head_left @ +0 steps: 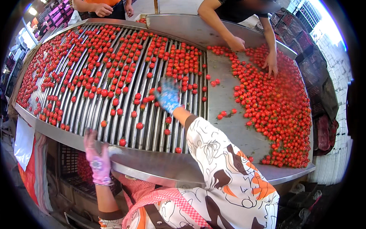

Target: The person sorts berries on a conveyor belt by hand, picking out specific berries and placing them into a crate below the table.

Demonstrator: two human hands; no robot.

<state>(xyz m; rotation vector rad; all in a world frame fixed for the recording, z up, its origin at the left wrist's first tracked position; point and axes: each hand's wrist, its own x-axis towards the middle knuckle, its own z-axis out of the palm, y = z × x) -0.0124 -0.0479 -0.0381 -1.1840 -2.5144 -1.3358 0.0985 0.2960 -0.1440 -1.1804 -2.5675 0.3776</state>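
Small red cherry tomatoes (122, 76) lie in rows across a bed of metal rollers (156, 131). My right hand (167, 96), in a blue patterned glove, reaches over the rollers among the tomatoes. It is smeared by motion, so whether its fingers hold anything is unclear. My left hand (98, 162), in a pink glove with a flower print, is at the near metal rim (72, 134) of the roller bed. Its fingers are stretched out with the thumb apart, and nothing shows in them.
A large heap of tomatoes (278, 122) covers much of the metal tray (223, 131) at right. A co-worker's two hands (271, 64) reach into that heap; another person's hand (103, 10) is beyond the far left edge. A dark crate (70, 164) sits below the near rim.
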